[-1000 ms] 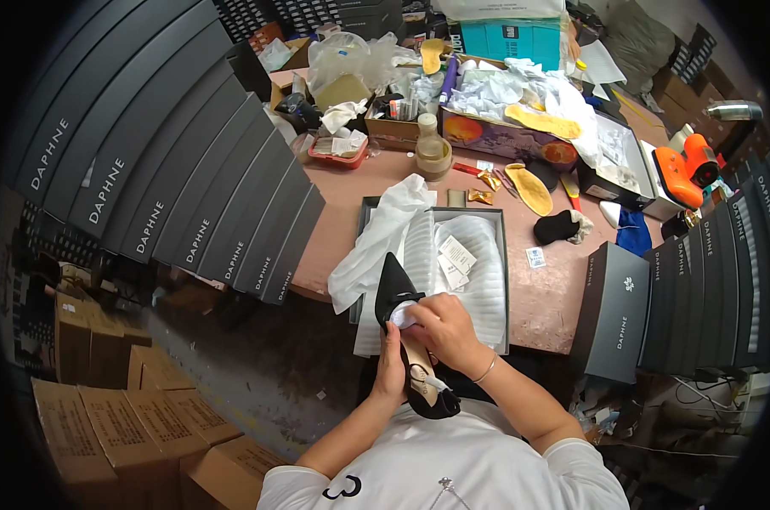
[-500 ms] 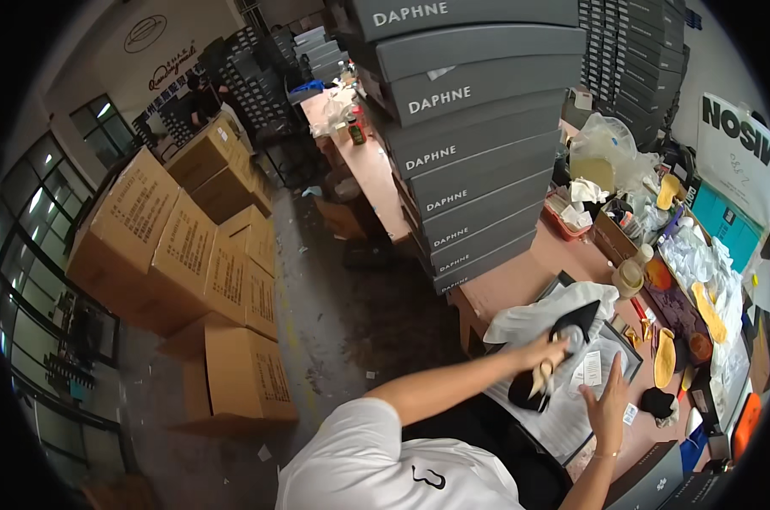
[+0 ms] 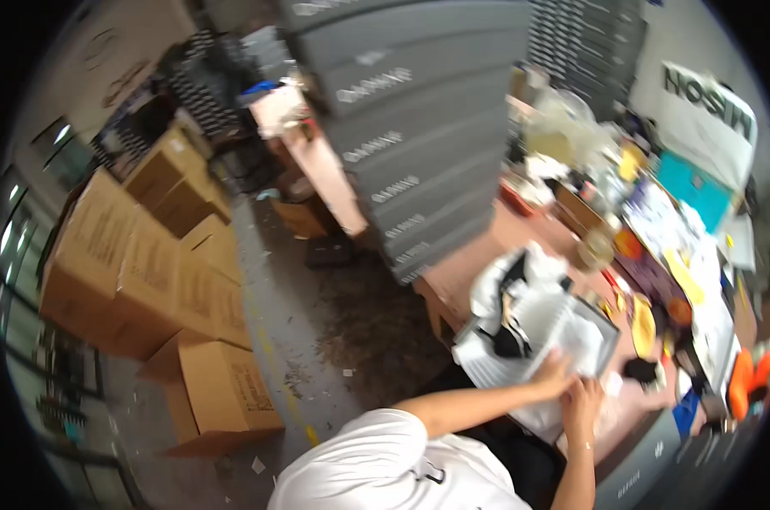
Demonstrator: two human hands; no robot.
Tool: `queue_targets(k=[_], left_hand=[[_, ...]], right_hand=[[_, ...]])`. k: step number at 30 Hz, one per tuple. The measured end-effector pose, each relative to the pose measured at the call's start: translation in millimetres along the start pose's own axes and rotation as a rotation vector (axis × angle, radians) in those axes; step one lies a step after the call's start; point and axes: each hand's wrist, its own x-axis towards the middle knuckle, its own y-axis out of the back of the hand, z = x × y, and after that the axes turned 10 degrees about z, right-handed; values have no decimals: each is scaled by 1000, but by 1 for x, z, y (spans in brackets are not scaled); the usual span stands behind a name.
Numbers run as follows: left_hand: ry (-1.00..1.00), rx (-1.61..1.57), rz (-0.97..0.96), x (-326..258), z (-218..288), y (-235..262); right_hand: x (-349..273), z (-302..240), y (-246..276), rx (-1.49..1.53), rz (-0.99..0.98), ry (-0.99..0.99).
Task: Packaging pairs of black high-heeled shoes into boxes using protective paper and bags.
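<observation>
An open grey shoe box (image 3: pixel 608 333) lined with white tissue paper (image 3: pixel 529 340) sits on the table in front of me. A black shoe (image 3: pixel 510 333) lies in the paper at the box's left end. My left hand (image 3: pixel 557 374) reaches across to the near side of the box and grips the tissue paper there. My right hand (image 3: pixel 582 399) is right beside it, touching the same paper; blur hides its fingers. The shoe is apart from both hands.
A tall stack of grey shoe boxes (image 3: pixel 402 170) rises left of the pinkish table (image 3: pixel 521 242). Brown cartons (image 3: pixel 147 263) stand on the floor at the left. Yellow insoles (image 3: pixel 644 327), a small black item (image 3: pixel 640 370), orange objects (image 3: pixel 752 374) and clutter crowd the table's right side.
The black shoe has left my left hand and now lies in the box. Both hands have come together on the tissue paper at the box's near side. The view stays swung left.
</observation>
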Motion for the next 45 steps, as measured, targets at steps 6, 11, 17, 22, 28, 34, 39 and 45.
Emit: queue_targets(k=[6, 11, 17, 22, 28, 34, 39, 45], left_hand=[[192, -350, 142, 4, -41, 4], [-4, -368, 172, -7, -10, 29], [-630, 105, -48, -42, 35, 61], [-897, 104, -334, -91, 50, 6], [-605, 362, -127, -60, 22, 93], [-236, -43, -190, -48, 40, 112], [212, -998, -123, -10, 37, 118], [720, -1417, -338, 1, 47, 118]], right_hand=[[-13, 15, -5, 630, 378, -569], [-35, 29, 12, 1039, 617, -995], [-26, -38, 120, 1296, -9, -428], [47, -44, -3, 174, 128, 103], [65, 26, -64, -51, -373, -351], [102, 18, 21, 14, 11, -432], [112, 43, 22, 616, 434, -550], [103, -31, 46, 747, 609, -399]])
